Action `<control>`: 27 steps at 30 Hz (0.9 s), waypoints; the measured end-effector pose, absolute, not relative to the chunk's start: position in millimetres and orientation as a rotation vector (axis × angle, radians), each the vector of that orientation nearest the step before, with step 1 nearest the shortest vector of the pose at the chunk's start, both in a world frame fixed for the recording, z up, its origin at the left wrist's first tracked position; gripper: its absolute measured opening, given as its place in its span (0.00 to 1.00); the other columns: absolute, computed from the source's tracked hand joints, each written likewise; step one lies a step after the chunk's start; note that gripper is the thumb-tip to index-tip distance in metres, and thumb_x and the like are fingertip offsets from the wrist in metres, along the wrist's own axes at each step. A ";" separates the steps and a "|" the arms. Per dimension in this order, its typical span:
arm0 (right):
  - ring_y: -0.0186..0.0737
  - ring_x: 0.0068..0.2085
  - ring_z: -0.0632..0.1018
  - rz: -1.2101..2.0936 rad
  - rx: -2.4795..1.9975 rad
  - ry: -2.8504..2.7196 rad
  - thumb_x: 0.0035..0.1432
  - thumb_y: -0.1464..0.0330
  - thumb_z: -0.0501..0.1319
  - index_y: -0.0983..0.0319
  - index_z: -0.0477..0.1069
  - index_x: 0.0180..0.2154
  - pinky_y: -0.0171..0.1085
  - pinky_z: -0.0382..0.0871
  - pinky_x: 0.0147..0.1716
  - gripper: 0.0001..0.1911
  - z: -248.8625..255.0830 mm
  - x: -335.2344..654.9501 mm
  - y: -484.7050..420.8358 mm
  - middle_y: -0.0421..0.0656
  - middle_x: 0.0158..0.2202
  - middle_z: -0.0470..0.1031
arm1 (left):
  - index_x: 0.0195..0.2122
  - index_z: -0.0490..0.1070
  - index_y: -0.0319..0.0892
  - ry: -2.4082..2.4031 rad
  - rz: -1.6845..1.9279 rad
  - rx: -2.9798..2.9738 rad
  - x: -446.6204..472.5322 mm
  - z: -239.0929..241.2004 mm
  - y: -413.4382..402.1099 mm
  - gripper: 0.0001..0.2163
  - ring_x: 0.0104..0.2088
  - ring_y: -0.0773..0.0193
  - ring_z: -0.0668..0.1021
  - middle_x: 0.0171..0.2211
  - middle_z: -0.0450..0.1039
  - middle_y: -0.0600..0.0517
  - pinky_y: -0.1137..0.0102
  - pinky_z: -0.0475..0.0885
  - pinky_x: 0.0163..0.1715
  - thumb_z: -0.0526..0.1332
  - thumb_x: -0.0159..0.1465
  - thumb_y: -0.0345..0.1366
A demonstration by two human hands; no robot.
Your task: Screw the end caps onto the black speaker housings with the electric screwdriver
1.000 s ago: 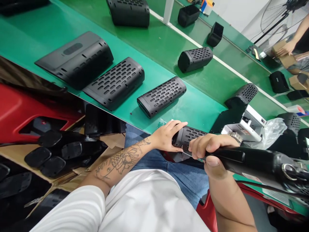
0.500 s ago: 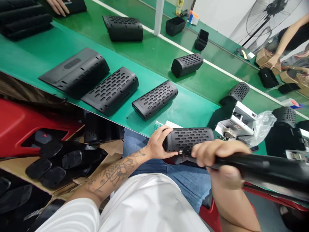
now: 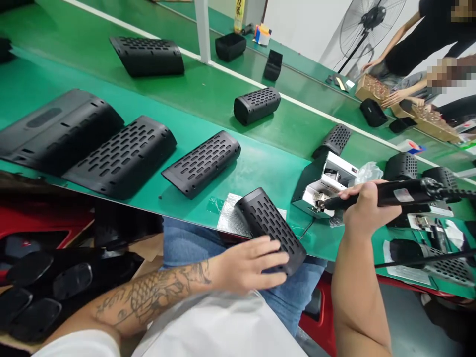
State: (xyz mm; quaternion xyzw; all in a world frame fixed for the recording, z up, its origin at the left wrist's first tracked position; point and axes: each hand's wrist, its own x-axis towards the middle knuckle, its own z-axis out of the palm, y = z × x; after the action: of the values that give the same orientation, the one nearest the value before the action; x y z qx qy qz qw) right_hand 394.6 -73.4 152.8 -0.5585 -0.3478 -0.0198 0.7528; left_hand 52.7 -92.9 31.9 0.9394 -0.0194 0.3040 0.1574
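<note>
Across the near edge of the green table (image 3: 256,163), one perforated black casing (image 3: 266,213) is laid, overhanging; the left hand (image 3: 249,265) is rested on it, fingers spread. Right, behind that edge: one white-fronted feeder (image 3: 320,186). One power driver (image 3: 386,193) is clamped in the right hand (image 3: 366,208), tip at the feeder, best held straight.

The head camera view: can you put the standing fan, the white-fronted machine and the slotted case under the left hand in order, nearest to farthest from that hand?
1. Slotted case: under the left hand, across the green table's front edge.
2. White-fronted machine: on the table, to the right.
3. Standing fan: far back, upper right.
</note>
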 end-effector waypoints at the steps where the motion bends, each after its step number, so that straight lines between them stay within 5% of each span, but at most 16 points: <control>1: 0.38 0.16 0.75 -0.027 -1.223 -0.758 0.54 0.67 0.72 0.57 0.73 0.31 0.40 0.77 0.21 0.08 150.9 393.5 -74.4 0.35 0.18 0.73 | 0.73 0.80 0.59 -0.020 0.724 2.771 61.2 51.4 -73.9 0.28 0.80 0.44 0.77 0.80 0.76 0.46 0.41 0.72 0.84 0.72 0.73 0.32; 3: 0.38 0.17 0.75 -0.006 -1.226 -0.755 0.52 0.68 0.72 0.56 0.74 0.32 0.41 0.79 0.22 0.08 150.1 389.2 -77.1 0.34 0.18 0.73 | 0.82 0.71 0.52 0.057 0.488 2.851 75.5 84.7 -38.4 0.41 0.83 0.35 0.73 0.82 0.72 0.38 0.36 0.65 0.86 0.77 0.67 0.33; 6: 0.39 0.16 0.74 0.000 -1.222 -0.739 0.50 0.68 0.71 0.57 0.75 0.32 0.41 0.77 0.20 0.07 155.7 379.9 -83.2 0.34 0.18 0.74 | 0.79 0.73 0.36 0.169 0.291 2.875 89.0 107.8 -7.2 0.49 0.71 0.30 0.82 0.70 0.81 0.29 0.40 0.71 0.77 0.85 0.61 0.52; 9: 0.39 0.17 0.75 -0.029 -1.180 -0.719 0.49 0.69 0.70 0.56 0.76 0.31 0.42 0.78 0.21 0.05 166.9 370.0 -96.2 0.33 0.19 0.74 | 0.76 0.74 0.30 0.415 0.281 2.967 93.7 103.4 -6.0 0.52 0.63 0.29 0.83 0.63 0.82 0.28 0.44 0.73 0.69 0.85 0.61 0.62; 18: 0.41 0.16 0.75 0.479 -0.851 -1.127 0.62 0.64 0.75 0.54 0.87 0.44 0.45 0.81 0.18 0.08 180.7 337.5 -144.7 0.36 0.23 0.80 | 0.73 0.74 0.29 0.834 0.184 2.984 94.3 96.6 -17.8 0.51 0.52 0.35 0.82 0.55 0.80 0.31 0.49 0.71 0.58 0.78 0.66 0.71; 27: 0.38 0.20 0.79 0.583 -0.933 -1.152 0.66 0.62 0.79 0.55 0.81 0.39 0.42 0.84 0.24 0.10 164.3 314.6 -137.1 0.34 0.25 0.80 | 0.72 0.75 0.29 0.852 0.142 2.966 96.2 101.8 -17.9 0.50 0.51 0.36 0.81 0.55 0.80 0.32 0.51 0.68 0.54 0.77 0.67 0.71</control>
State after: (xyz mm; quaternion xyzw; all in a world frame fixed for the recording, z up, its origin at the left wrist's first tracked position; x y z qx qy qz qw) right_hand 314.6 -137.1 164.3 -0.4186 -0.5169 0.2617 0.6994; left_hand 96.2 -17.9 101.8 0.9598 0.2758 0.0459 0.0262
